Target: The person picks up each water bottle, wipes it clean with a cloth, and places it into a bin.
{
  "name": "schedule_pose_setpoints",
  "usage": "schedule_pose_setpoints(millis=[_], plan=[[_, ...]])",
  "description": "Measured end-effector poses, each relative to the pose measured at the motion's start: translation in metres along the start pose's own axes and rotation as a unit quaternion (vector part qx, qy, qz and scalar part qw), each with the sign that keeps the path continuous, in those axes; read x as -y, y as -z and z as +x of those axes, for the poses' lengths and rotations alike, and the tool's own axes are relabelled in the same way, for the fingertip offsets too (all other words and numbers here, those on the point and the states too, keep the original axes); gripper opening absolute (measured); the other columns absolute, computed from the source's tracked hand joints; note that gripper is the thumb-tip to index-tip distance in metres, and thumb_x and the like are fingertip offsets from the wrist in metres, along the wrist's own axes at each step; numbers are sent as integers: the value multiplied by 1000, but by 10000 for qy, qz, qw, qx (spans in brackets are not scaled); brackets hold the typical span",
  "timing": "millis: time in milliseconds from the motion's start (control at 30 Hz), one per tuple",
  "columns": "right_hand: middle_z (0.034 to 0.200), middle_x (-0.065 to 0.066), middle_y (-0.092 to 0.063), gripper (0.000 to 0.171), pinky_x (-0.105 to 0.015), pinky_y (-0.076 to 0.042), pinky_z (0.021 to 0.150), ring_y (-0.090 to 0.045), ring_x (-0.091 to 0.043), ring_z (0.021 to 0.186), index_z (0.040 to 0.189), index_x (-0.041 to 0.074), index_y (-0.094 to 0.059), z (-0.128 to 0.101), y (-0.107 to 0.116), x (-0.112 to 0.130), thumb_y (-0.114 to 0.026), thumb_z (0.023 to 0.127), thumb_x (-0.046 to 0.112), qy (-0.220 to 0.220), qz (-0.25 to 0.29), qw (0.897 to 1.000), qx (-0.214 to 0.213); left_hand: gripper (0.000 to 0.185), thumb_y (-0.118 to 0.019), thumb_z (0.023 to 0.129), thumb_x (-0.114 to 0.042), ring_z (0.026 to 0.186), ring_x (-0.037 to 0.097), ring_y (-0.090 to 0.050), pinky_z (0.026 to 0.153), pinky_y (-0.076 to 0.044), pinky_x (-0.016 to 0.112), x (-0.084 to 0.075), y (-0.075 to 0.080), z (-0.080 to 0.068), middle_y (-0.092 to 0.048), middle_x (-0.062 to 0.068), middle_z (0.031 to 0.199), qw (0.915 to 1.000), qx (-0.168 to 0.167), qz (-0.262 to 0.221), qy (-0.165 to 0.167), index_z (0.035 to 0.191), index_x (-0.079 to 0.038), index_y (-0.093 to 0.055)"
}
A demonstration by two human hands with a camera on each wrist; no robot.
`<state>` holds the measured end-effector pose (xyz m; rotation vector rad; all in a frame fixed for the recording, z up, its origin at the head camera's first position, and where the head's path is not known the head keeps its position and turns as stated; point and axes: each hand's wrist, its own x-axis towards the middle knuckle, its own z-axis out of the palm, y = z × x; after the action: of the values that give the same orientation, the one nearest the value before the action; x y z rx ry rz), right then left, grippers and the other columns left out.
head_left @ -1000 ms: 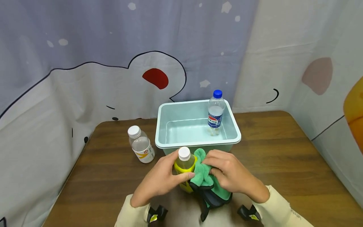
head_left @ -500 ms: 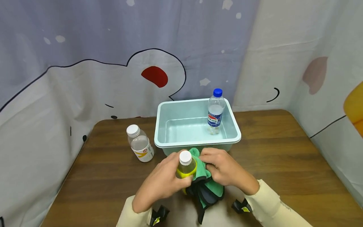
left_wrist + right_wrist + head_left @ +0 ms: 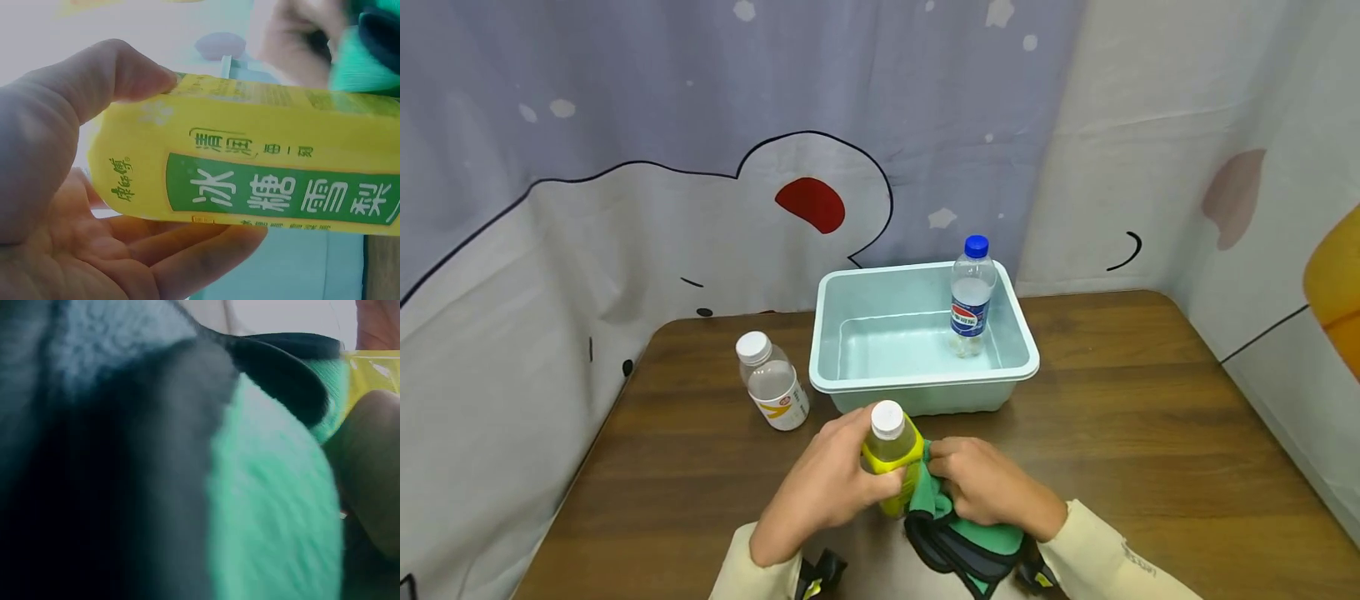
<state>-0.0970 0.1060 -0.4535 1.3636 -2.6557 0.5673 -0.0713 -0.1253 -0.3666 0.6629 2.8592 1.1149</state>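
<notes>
My left hand (image 3: 831,483) grips a bottle with a white cap and a yellow label (image 3: 891,467), thumb on the near side and fingers around the far side. The left wrist view shows the label (image 3: 275,156) close up, with green panels and white characters. Bunched in my right hand (image 3: 988,479) is a green and dark grey cloth with black edging (image 3: 970,542), its upper end against the bottle's right side. Folds of the cloth (image 3: 275,494) fill most of the right wrist view and hide much of that hand.
A pale green basin (image 3: 895,379) stands behind the hands, holding a clear bottle with a blue cap (image 3: 972,296) upright at its right. Left of the basin, another clear bottle with a white cap (image 3: 773,383) stands on the wooden table (image 3: 685,492). A printed curtain (image 3: 662,242) hangs behind.
My right hand has drawn the cloth down the bottle's side toward me, baring the basin's front. The left hand keeps its grip, with the bottle shifting slightly.
</notes>
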Motion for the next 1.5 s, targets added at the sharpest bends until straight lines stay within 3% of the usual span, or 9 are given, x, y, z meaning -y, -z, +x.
schedule_pose_setpoints(millis=[200,333,467,533,667,767,967,1167,1500], plan=[[74,13,-47,30,-20,-37,62,-39,-2,65,69,23,-62,-5,23,3,-69,76,-5,2,-303,9940,1052,33,-80,77,-17,82,8,-62,72,-54,25,2,1,1,-67,-8,95,9999,45,-61,-108,107,-20,-67],[74,13,-50,28,-24,-35,65,-46,-6,69,73,24,-71,-5,45,2,-73,76,-4,59,-1245,9868,1035,35,-81,77,-17,84,8,-64,73,-56,26,3,1,1,-69,-7,97,9999,71,-85,-111,109,-19,-67],[77,8,-51,21,-26,-30,64,-46,-12,71,89,21,-79,-4,44,3,-77,80,3,-159,-1788,9804,812,35,-81,77,-17,84,8,-64,73,-56,26,4,1,0,-69,-6,97,9999,63,-103,-110,109,-19,-67],[84,6,-55,20,-26,-34,64,-48,-13,74,102,19,-80,-7,34,4,-80,84,12,-343,-1617,9823,877,35,-81,77,-18,83,8,-63,72,-55,26,4,1,0,-68,-7,96,9999,62,-94,-119,109,-20,-68],[104,2,-59,43,-26,-43,68,-49,-12,86,129,20,-74,-18,15,8,-81,89,34,-785,-983,9851,1172,34,-81,77,-20,82,8,-61,72,-54,26,5,-1,1,-67,-7,95,9998,63,-74,-152,109,-20,-68],[117,-1,-58,55,-27,-43,71,-47,-14,93,140,19,-67,-24,6,10,-79,91,40,-984,-861,9844,1174,35,-81,76,-20,82,8,-61,73,-54,26,4,-1,1,-68,-8,95,9999,-4,-31,-156,109,-20,-68],[134,-4,-57,65,-33,-50,86,-50,-18,107,147,12,-59,-29,7,15,-77,93,42,-1105,-728,9849,1117,35,-81,76,-18,81,8,-61,72,-54,25,6,0,-1,-68,-7,94,9999,-77,-35,-150,108,-19,-68],[163,-8,-44,81,-49,-48,114,-48,-29,143,155,12,-49,-38,21,22,-78,89,51,-1473,-117,9808,1273,34,-82,75,-19,81,8,-61,71,-53,25,7,-2,1,-68,-8,93,9997,-86,-31,-223,106,-21,-69],[170,-10,-33,91,-57,-52,107,-42,-36,150,160,18,-42,-53,48,18,-69,88,66,-1635,375,9801,1064,36,-84,73,-19,78,8,-61,70,-53,24,9,-1,1,-69,-7,90,9994,-188,3,-286,106,-21,-70]])
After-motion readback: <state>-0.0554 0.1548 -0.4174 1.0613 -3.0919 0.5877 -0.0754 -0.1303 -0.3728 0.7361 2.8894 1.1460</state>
